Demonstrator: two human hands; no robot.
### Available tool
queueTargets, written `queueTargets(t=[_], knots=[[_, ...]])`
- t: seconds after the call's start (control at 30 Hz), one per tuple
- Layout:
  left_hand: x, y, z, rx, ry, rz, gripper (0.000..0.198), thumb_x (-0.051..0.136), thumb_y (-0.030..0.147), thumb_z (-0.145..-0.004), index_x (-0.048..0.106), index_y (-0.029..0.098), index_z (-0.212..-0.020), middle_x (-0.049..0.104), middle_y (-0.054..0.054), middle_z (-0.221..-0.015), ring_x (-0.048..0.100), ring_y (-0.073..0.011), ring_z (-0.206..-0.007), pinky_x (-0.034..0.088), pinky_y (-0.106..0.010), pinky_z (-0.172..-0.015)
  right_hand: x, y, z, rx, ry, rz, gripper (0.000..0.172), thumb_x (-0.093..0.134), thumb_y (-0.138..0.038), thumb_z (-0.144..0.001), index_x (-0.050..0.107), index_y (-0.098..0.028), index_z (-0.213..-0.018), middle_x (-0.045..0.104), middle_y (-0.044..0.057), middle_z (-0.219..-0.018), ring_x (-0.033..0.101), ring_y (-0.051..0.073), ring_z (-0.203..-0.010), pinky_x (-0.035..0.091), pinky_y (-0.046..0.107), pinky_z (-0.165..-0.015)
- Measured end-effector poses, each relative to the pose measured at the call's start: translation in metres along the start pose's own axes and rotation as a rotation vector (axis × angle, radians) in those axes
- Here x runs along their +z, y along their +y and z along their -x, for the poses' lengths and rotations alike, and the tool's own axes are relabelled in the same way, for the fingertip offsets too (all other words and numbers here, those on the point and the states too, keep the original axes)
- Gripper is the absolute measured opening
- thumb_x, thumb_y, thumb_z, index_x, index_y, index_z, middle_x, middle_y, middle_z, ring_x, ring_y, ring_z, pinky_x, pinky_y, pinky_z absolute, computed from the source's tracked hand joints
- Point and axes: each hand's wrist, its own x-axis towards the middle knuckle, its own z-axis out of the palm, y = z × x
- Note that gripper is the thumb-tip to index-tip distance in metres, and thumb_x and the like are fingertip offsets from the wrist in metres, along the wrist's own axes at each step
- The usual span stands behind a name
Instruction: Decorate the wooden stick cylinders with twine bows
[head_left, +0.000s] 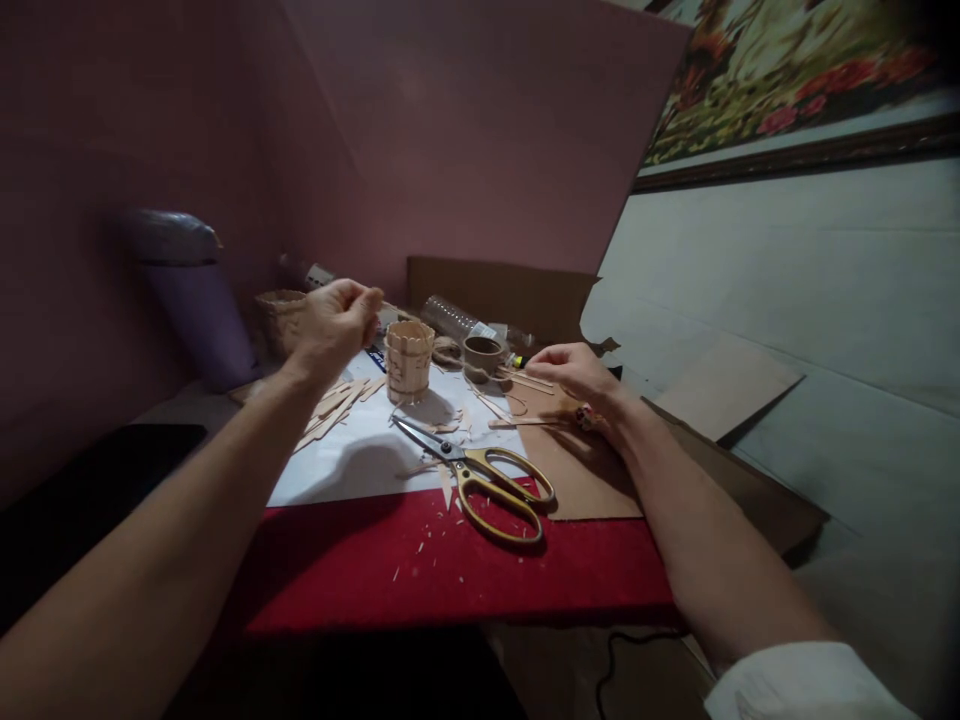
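My left hand is raised above the left of the table, its fingers pinched on a thin strand of twine. Just right of and below it stands a small wooden-stick cup with a scalloped rim and dark bands. My right hand hovers over the right side with fingers pressed together; what they hold, if anything, I cannot make out. Close to its fingertips is a small yellow-and-black cap. Between the hands sit a ball of twine and a dark round pot.
Gold-handled scissors lie open across white paper and the red cloth. Wooden sticks are heaped left. Behind are a plastic bottle, another stick cup and cardboard. A purple roll leans left.
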Motion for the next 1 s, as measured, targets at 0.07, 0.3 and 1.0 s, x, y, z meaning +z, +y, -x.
queueTargets(t=[0.07, 0.3, 1.0], knots=[[0.010, 0.002, 0.008, 0.118, -0.123, -0.114, 0.021, 0.063, 0.017, -0.081, 0.055, 0.017, -0.061, 0.047, 0.007, -0.043, 0.038, -0.0063, -0.038, 0.028, -0.021, -0.039, 0.013, -0.017, 0.007, -0.254, 0.155, 0.094, 0.012, 0.077, -0.031, -0.070, 0.073, -0.020, -0.075, 0.069, 0.008, -0.091, 0.060, 0.023, -0.090, 0.048, 0.038, -0.081], [0.042, 0.007, 0.044, 0.394, -0.378, -0.273, 0.016, 0.062, 0.024, -0.080, 0.059, 0.017, -0.065, 0.052, 0.004, -0.054, 0.044, -0.0095, -0.051, 0.033, -0.023, -0.051, 0.073, -0.070, 0.050, -0.244, -0.102, -0.514, 0.044, 0.071, -0.051, -0.076, 0.058, -0.024, -0.108, 0.065, 0.007, -0.107, 0.063, 0.019, -0.093, 0.053, 0.031, -0.073], [0.050, -0.002, 0.055, 0.262, -0.417, -0.294, 0.059, 0.040, 0.059, -0.091, 0.041, 0.020, -0.047, 0.038, 0.003, -0.040, 0.035, -0.0097, -0.041, 0.025, -0.025, -0.045, 0.086, -0.054, 0.052, -0.121, 0.045, -0.376, 0.018, 0.072, -0.036, -0.073, 0.069, -0.018, -0.073, 0.053, -0.003, -0.059, 0.038, 0.010, -0.052, 0.029, 0.025, -0.049]])
